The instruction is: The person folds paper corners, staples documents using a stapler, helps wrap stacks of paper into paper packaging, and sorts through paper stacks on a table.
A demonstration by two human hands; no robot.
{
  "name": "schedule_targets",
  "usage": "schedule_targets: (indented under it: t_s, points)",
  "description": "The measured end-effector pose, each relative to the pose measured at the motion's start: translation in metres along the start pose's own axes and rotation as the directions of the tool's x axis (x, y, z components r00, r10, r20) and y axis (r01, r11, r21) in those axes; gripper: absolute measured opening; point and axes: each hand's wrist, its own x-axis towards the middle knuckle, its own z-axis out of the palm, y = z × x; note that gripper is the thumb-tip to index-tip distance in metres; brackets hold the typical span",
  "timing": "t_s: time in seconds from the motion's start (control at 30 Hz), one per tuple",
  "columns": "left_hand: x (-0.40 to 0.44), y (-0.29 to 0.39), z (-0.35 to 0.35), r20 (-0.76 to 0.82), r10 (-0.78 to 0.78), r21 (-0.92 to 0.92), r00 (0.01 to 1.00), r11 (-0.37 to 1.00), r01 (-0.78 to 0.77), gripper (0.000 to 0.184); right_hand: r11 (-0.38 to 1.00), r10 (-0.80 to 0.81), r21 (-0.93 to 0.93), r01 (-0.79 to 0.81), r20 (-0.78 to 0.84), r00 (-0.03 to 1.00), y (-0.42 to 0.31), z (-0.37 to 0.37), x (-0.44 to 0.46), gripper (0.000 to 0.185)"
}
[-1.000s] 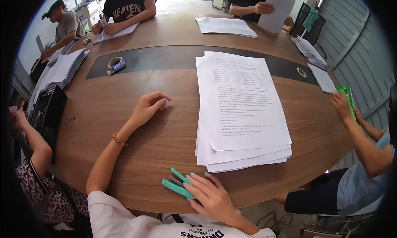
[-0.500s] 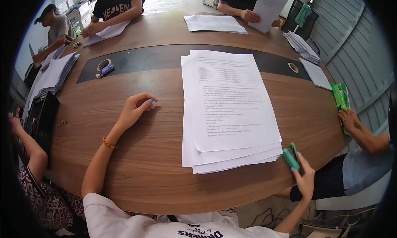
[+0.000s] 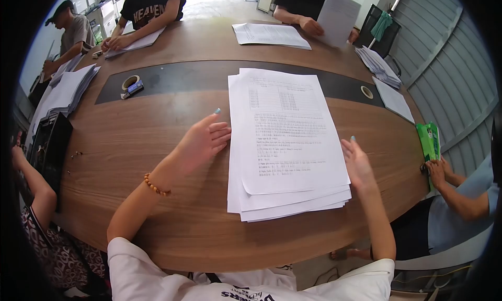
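Observation:
A stack of printed sheets lies on the wooden table, its lower edges slightly fanned. Just left of the stack is my left hand, open, its fingertips close to the paper's left edge. On the other side, my right hand is open beside the right edge, thumb up and palm facing the stack. Neither hand holds anything. Whether the fingertips touch the paper I cannot tell. The green stapler is not visible.
Tape rolls and a blue box lie on the dark strip. A black tray and paper piles are at left. Co-workers sit around; one person's hands touch a green packet at right.
My right hand has let go of the green stapler, after moving right with it, and come up beside the stack. My left hand has moved right to the stack and opened.

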Motion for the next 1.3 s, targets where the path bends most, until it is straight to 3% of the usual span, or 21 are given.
schedule_targets:
  t_s: [0.07,0.1,0.17,0.23,0.3,0.33,0.37,0.4,0.47,0.53,0.57,0.63,0.73,0.83,0.93,1.03,1.07,1.1,1.2,1.23,1.3]
  points:
    - [-0.006,-0.001,0.01,0.046,0.02,0.047,0.999,0.999,-0.023,0.063,0.923,-0.092,-0.363,0.128,0.116,0.989,0.019,0.014,-0.008,0.045]
    - [-0.008,-0.001,0.012,0.094,0.037,0.096,0.995,0.994,-0.046,0.062,0.921,-0.094,-0.368,0.131,0.118,0.989,0.021,0.02,-0.014,0.045]
    - [0.0,-0.008,0.013,0.167,0.05,0.129,0.985,0.989,-0.072,0.062,0.992,0.008,-0.124,0.017,0.202,0.979,0.017,0.029,-0.029,0.045]
    - [-0.002,-0.008,0.019,0.251,0.063,0.16,0.966,0.981,-0.106,0.061,0.995,-0.021,-0.097,0.039,0.18,0.983,0.023,0.04,-0.043,0.043]
    - [-0.018,0.0,0.031,0.065,0.057,0.298,0.996,0.952,-0.074,0.058,0.988,0.031,-0.152,-0.006,0.167,0.985,0.034,0.054,-0.064,0.042]
    - [-0.011,0.004,0.014,0.118,0.065,0.353,0.991,0.93,-0.103,0.061,0.996,0.028,-0.093,-0.01,0.2,0.979,0.047,0.057,-0.071,0.043]
    - [-0.014,0.02,0.007,0.033,0.015,0.439,0.999,0.898,-0.028,0.06,0.999,0.024,-0.031,-0.017,0.233,0.972,0.062,0.059,-0.079,0.044]
    - [-0.016,0.037,0.0,-0.057,-0.028,0.517,0.998,0.854,0.054,0.06,0.999,-0.017,-0.022,0.023,0.262,0.965,0.074,0.069,-0.094,0.046]
    - [-0.012,0.057,-0.033,-0.167,0.14,0.749,0.976,0.662,0.033,0.052,0.999,-0.023,0.047,0.006,0.366,0.93,0.086,0.084,-0.121,0.05]
    - [0.001,0.086,-0.103,0.046,0.131,0.88,0.99,0.463,-0.103,0.048,0.975,0.141,0.072,-0.211,0.537,0.832,0.08,0.086,-0.136,0.054]
    - [-0.008,0.094,-0.112,0.043,0.127,0.888,0.991,0.45,-0.096,0.048,0.973,0.136,0.087,-0.216,0.54,0.83,0.077,0.082,-0.134,0.054]
    - [-0.033,0.108,-0.119,0.1,0.346,0.86,0.933,0.442,-0.256,0.045,0.921,0.332,-0.086,-0.381,0.685,0.648,0.072,0.069,-0.127,0.055]
    - [-0.061,0.129,-0.131,0.026,0.536,0.876,0.844,0.395,-0.278,0.044,0.921,0.319,-0.058,-0.385,0.68,0.66,0.069,0.055,-0.116,0.053]
    - [-0.069,0.13,-0.112,-0.01,0.568,0.901,0.823,0.363,-0.24,0.044,0.913,0.328,-0.027,-0.407,0.642,0.693,0.062,0.046,-0.111,0.05]
    - [-0.069,0.128,-0.108,0.065,0.55,0.935,0.833,0.258,-0.243,0.047,0.97,0.239,-0.198,-0.14,0.681,0.693,0.041,0.036,-0.103,0.039]
    - [-0.071,0.108,-0.115,-0.078,0.67,0.851,0.738,0.43,-0.301,0.054,0.84,-0.099,-0.387,0.379,0.578,0.81,0.017,0.022,-0.08,0.026]
    - [-0.071,0.094,-0.117,-0.074,0.668,0.849,0.741,0.433,-0.305,0.054,0.818,-0.198,-0.386,0.426,0.506,0.839,0.013,0.017,-0.066,0.026]
    - [-0.07,0.072,-0.12,-0.167,0.696,0.746,0.698,0.552,-0.371,0.058,0.793,-0.294,-0.388,0.469,0.43,0.853,0.009,0.014,-0.049,0.026]
    - [-0.074,0.016,-0.129,-0.458,0.671,0.349,0.582,0.739,-0.577,0.07,0.91,-0.291,-0.189,0.37,0.347,0.892,-0.007,0.014,0.004,0.035]
    - [-0.079,0.004,-0.127,-0.457,0.676,0.357,0.578,0.735,-0.577,0.07,0.928,-0.261,-0.156,0.337,0.372,0.891,-0.009,0.018,0.023,0.04]
    - [-0.085,-0.017,-0.115,-0.401,0.627,0.08,0.668,0.75,-0.656,0.07,0.97,-0.175,-0.088,0.228,0.405,0.897,-0.01,0.036,0.059,0.045]
